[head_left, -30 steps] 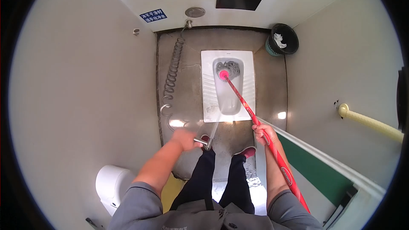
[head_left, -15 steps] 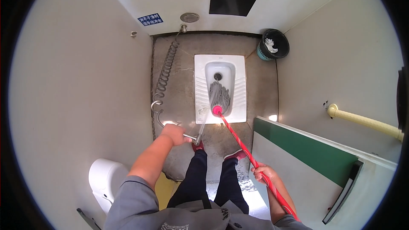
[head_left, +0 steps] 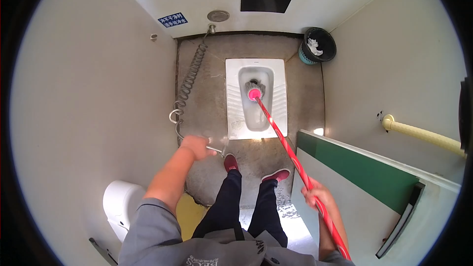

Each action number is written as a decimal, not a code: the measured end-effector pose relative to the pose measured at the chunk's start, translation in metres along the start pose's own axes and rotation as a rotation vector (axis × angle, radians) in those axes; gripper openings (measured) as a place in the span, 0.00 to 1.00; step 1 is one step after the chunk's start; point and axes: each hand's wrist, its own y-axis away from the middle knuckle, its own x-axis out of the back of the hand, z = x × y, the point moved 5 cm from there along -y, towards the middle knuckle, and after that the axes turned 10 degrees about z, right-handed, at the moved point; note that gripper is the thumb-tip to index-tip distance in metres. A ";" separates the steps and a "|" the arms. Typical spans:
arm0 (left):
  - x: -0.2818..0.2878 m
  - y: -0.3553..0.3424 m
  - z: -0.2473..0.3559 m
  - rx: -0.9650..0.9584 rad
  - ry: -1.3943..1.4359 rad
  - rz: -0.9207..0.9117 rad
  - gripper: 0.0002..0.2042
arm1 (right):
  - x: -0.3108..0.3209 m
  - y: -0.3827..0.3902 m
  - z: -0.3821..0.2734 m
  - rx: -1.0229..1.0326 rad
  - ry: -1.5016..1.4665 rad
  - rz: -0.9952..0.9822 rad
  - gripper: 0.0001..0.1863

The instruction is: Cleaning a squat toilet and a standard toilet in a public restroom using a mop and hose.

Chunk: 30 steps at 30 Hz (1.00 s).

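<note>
My left hand (head_left: 197, 148) is closed around a metal spray nozzle (head_left: 216, 149), its tip above my left shoe; a faint blur hangs by the tip. A grey coiled hose (head_left: 188, 79) runs from it to a fitting at the base of the far wall. My right hand (head_left: 317, 194) grips the red handle of a mop (head_left: 289, 150). The mop's pink collar and grey strands sit at the far end of a white squat toilet's bowl (head_left: 233, 122), by the drain hole, which they partly cover. The strands look bunched up.
A black and teal bin (head_left: 308, 55) with white paper stands in the far right corner. At right are a green and white door (head_left: 354, 172) and a cream grab bar (head_left: 423, 136). A white dispenser (head_left: 118, 207) juts from the left wall.
The mop head has moved away from me, from the bowl's near end to its drain end. The water stream from the nozzle no longer shows clearly. My right hand has shifted slightly right.
</note>
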 end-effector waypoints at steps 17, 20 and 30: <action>0.017 -0.003 -0.020 0.084 0.067 0.033 0.25 | -0.027 -0.014 0.012 -0.206 0.201 -0.044 0.36; 0.013 -0.006 -0.025 0.103 0.080 -0.017 0.24 | -0.046 -0.047 -0.013 -0.135 0.338 -0.055 0.36; 0.000 -0.001 -0.051 0.074 0.075 0.092 0.25 | -0.158 -0.221 -0.116 0.260 0.651 -0.115 0.19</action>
